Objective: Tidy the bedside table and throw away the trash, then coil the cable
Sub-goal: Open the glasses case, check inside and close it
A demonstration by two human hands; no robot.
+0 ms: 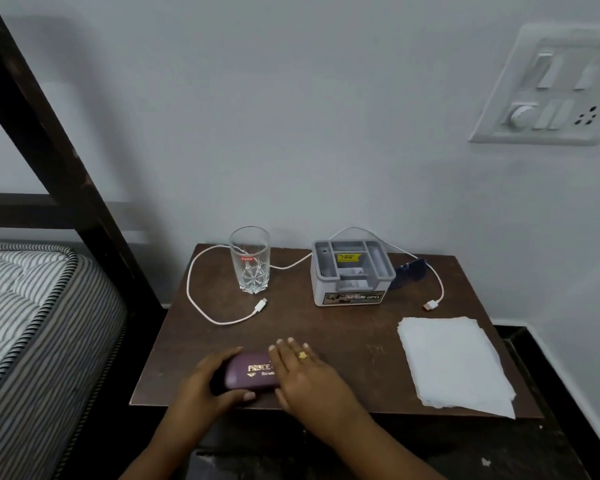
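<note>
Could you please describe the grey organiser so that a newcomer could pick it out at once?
On the brown bedside table, look along the back edge by the wall. Right of the clear glass stands the grey organiser. It is the only box there: open-topped, split into compartments, with a yellow sticker inside and a printed label on its front.

Probably a bedroom: mattress beside bedside table.

Right hand: a gold ring is worn on one finger, near the knuckles.
Forearms: shown bare.
</note>
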